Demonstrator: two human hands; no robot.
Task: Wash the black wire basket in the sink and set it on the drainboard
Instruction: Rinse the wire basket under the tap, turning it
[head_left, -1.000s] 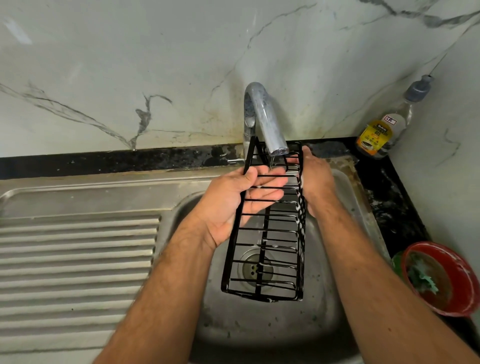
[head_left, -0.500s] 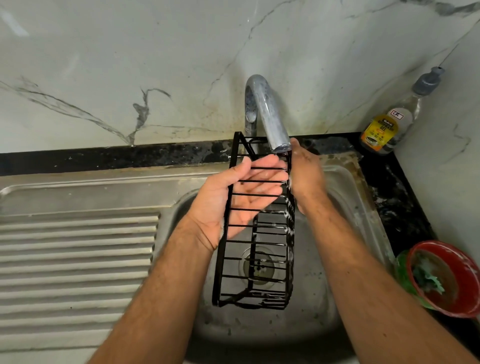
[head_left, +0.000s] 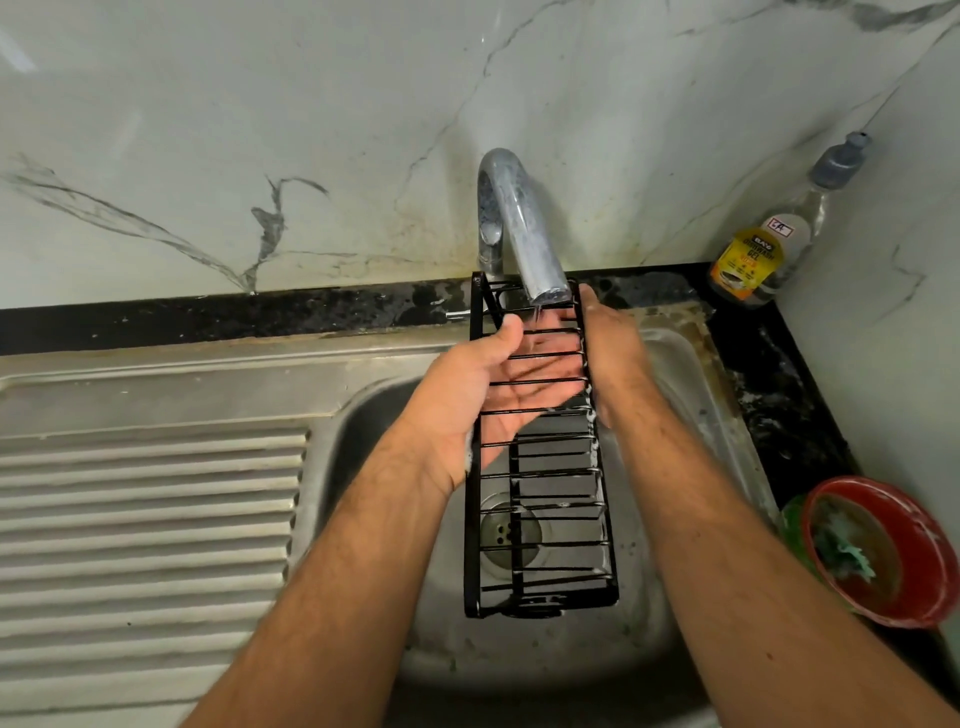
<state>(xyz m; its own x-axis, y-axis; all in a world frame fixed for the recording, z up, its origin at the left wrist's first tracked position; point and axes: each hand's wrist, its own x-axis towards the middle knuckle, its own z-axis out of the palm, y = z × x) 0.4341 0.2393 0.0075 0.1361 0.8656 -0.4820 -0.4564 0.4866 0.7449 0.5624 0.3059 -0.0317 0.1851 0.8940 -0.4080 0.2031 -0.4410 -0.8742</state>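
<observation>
Reading "GEL", a yellow-labelled bottle (head_left: 763, 249) stands by; left hand (head_left: 483, 400) lies flat-fingered inside black wire basket (head_left: 540, 467), right hand (head_left: 608, 353) grips its side.

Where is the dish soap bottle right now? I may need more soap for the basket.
In the head view, the dish soap bottle stands at the far right on the dark counter, in the wall corner behind the sink, beyond the red bowl.

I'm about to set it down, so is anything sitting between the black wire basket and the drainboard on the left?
Nothing visible does. The black wire basket is held over the sink basin, and the ribbed drainboard beside it shows bare metal. Only the left hand and its forearm lie on that side.
</observation>
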